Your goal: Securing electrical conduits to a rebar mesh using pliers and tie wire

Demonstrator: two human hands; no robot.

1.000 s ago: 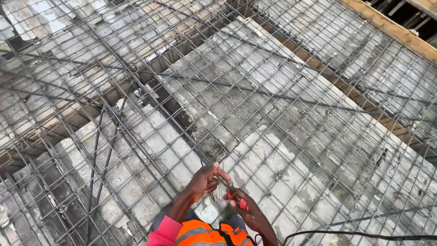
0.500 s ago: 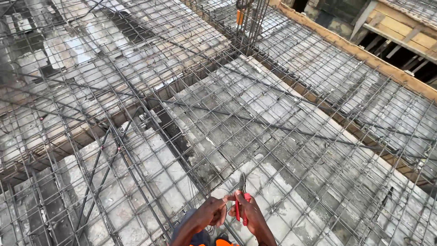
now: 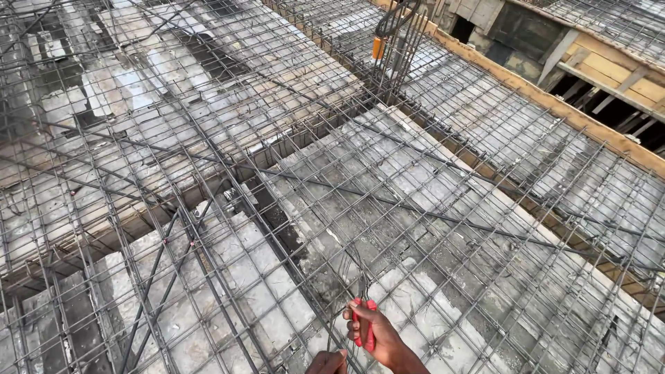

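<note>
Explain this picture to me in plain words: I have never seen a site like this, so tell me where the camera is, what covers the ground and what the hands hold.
The camera sits on a person's head and looks down, so the two bare hands at the bottom edge are that person's own. The right hand grips red-handled pliers, nose pointing up toward a thin tie wire. The left hand is only partly in frame; what it holds cannot be told. Underneath lies a rebar grid, steel bars crossing in squares above grey formwork panels. A wooden edge board runs along the far right side, and a cluster of upright bars rises at the top.
</note>
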